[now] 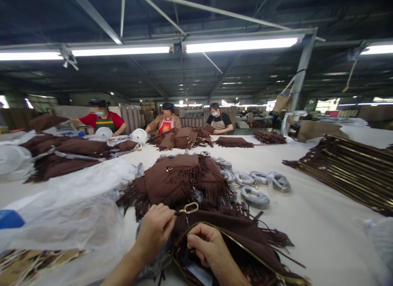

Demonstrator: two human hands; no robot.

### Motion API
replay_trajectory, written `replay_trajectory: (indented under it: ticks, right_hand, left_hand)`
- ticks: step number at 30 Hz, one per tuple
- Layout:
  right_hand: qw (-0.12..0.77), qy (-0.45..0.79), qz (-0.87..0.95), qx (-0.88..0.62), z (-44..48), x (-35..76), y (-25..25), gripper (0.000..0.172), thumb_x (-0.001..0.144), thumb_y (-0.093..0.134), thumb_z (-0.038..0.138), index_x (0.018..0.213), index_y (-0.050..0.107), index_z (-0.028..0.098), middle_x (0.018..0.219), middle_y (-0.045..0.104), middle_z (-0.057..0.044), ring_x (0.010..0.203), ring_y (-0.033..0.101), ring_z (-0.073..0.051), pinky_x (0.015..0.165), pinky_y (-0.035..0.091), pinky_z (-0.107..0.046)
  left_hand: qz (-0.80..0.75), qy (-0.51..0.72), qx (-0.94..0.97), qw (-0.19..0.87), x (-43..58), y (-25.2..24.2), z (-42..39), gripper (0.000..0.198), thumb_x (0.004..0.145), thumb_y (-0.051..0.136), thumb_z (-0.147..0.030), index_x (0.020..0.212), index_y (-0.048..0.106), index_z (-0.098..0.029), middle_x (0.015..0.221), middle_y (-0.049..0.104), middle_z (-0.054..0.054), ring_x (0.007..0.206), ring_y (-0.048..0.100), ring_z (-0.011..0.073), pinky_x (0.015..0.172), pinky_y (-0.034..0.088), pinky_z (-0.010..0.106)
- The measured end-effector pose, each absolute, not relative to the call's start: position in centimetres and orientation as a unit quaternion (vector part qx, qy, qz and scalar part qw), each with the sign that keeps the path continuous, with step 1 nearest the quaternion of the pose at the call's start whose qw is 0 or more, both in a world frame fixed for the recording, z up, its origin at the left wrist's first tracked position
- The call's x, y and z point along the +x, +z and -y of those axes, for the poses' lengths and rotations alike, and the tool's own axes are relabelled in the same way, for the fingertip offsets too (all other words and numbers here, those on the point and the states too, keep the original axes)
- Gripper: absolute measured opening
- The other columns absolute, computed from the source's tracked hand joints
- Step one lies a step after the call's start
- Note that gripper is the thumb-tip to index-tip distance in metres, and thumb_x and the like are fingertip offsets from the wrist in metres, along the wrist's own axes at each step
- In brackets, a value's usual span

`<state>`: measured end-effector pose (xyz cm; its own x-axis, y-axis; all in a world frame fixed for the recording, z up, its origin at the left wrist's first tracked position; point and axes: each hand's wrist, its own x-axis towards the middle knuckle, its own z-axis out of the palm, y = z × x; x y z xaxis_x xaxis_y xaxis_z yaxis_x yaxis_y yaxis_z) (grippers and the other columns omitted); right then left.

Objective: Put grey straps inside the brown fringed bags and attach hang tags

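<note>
A brown fringed suede bag (pixel 242 237) lies open in front of me on the white table (pixel 319 224). My left hand (pixel 155 230) is closed, pinching the strap end by a gold clasp (pixel 189 208) at the bag's edge. My right hand (pixel 208 247) is curled over the zipped opening, fingers gripping the bag's rim. Behind them lies a heap of the same brown fringed bags (pixel 181 181).
Several wrapped strap coils (pixel 255 196) lie right of the heap. Clear plastic bags (pixel 70 208) cover the left. A stack of brown bags with gold edges (pixel 350 167) fills the right. Three people (pixel 167 120) work at the far side.
</note>
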<state>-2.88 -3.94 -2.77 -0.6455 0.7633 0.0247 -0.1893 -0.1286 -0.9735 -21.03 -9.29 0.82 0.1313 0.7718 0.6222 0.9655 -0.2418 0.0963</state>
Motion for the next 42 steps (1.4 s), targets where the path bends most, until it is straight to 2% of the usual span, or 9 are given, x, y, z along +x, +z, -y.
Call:
replay_trajectory:
  ticks: [3, 9, 15, 22, 28, 32, 34, 37, 42]
  right_hand:
    - [0.35, 0.704, 0.559, -0.263, 3.8, -3.2, -3.1, 0.034, 0.064, 0.074, 0.046, 0.065, 0.059, 0.015, 0.053, 0.058, 0.003, 0.033, 0.03, -0.002, 0.032, 0.015, -0.017]
    - [0.375, 0.696, 0.549, -0.272, 3.5, -4.0, -4.3, 0.036, 0.06, 0.074, 0.048, 0.057, 0.058, 0.016, 0.04, 0.046, 0.007, 0.028, 0.024, -0.002, 0.029, 0.011, -0.018]
    - [0.369, 0.702, 0.551, -0.26, 3.9, -3.6, -2.8, 0.039, 0.06, 0.076, 0.05, 0.059, 0.054, 0.017, 0.043, 0.044, 0.008, 0.03, 0.026, -0.002, 0.031, 0.013, -0.017]
    - [0.37, 0.703, 0.557, -0.241, 3.8, -3.8, -3.0, 0.044, 0.062, 0.075, 0.054, 0.06, 0.048, 0.019, 0.038, 0.034, 0.012, 0.03, 0.021, -0.003, 0.032, 0.013, -0.018]
    - [0.437, 0.607, 0.597, -0.291, 4.9, -3.7, -3.1, 0.022, 0.068, 0.07, 0.033, 0.073, 0.054, 0.018, 0.053, 0.049, 0.008, 0.037, 0.038, -0.005, 0.036, 0.028, -0.016]
    - [0.42, 0.589, 0.608, -0.327, 5.8, -3.1, -2.2, 0.027, 0.07, 0.07, 0.036, 0.067, 0.05, 0.019, 0.047, 0.052, 0.007, 0.035, 0.042, -0.007, 0.035, 0.03, -0.016]
    - [0.393, 0.628, 0.6, -0.302, 6.0, -2.7, -1.6, 0.033, 0.067, 0.075, 0.042, 0.064, 0.053, 0.018, 0.049, 0.057, 0.003, 0.04, 0.05, -0.009, 0.04, 0.04, -0.017]
    - [0.375, 0.681, 0.582, -0.239, 6.0, -2.1, -0.9, 0.037, 0.069, 0.078, 0.049, 0.074, 0.066, 0.015, 0.073, 0.068, -0.004, 0.07, 0.067, -0.018, 0.065, 0.056, -0.026]
    - [0.393, 0.691, 0.575, -0.191, 5.5, -1.4, -0.8, 0.038, 0.08, 0.07, 0.051, 0.102, 0.072, 0.021, 0.1, 0.069, -0.009, 0.09, 0.068, -0.024, 0.081, 0.056, -0.035]
  left_hand:
    - [0.57, -0.278, -0.748, 0.196, -20.6, 0.9, 9.4, 0.027, 0.093, 0.04, -0.015, 0.074, 0.06, -0.017, 0.069, 0.06, 0.003, 0.069, 0.051, 0.0187, 0.065, 0.032, 0.031]
    - [0.523, -0.273, -0.78, 0.207, -20.3, 1.3, 9.5, 0.025, 0.093, 0.042, -0.016, 0.09, 0.066, -0.017, 0.07, 0.061, 0.003, 0.068, 0.051, 0.0185, 0.065, 0.033, 0.033]
    - [0.534, -0.3, -0.789, 0.059, -18.6, 2.0, 10.4, 0.033, 0.085, 0.048, -0.013, 0.112, 0.066, -0.021, 0.096, 0.068, 0.007, 0.086, 0.058, 0.0213, 0.078, 0.041, 0.035]
    - [0.571, -0.447, -0.673, -0.146, -16.4, 0.7, 9.4, 0.028, 0.091, 0.047, -0.026, 0.078, 0.071, -0.018, 0.084, 0.068, 0.006, 0.081, 0.062, 0.0187, 0.075, 0.046, 0.028]
    - [0.587, -0.502, -0.611, -0.174, -17.3, 0.5, 8.8, 0.026, 0.086, 0.053, -0.03, 0.068, 0.066, -0.018, 0.078, 0.066, 0.004, 0.076, 0.062, 0.0179, 0.072, 0.046, 0.027]
    - [0.595, -0.523, -0.601, -0.102, -17.5, 0.5, 8.5, 0.028, 0.085, 0.053, -0.029, 0.062, 0.063, -0.018, 0.079, 0.062, 0.004, 0.077, 0.06, 0.0179, 0.073, 0.046, 0.028]
    - [0.597, -0.519, -0.608, -0.069, -17.3, 0.4, 8.4, 0.028, 0.085, 0.052, -0.029, 0.062, 0.063, -0.018, 0.076, 0.06, 0.004, 0.076, 0.059, 0.0178, 0.071, 0.045, 0.028]
    - [0.59, -0.511, -0.623, -0.052, -17.2, 0.6, 8.6, 0.029, 0.087, 0.051, -0.029, 0.063, 0.065, -0.018, 0.074, 0.06, 0.004, 0.073, 0.059, 0.0175, 0.068, 0.045, 0.027]
    - [0.567, -0.518, -0.634, -0.089, -17.3, 1.2, 9.8, 0.024, 0.086, 0.053, -0.029, 0.075, 0.073, -0.02, 0.077, 0.068, 0.005, 0.075, 0.062, 0.0178, 0.069, 0.047, 0.027]
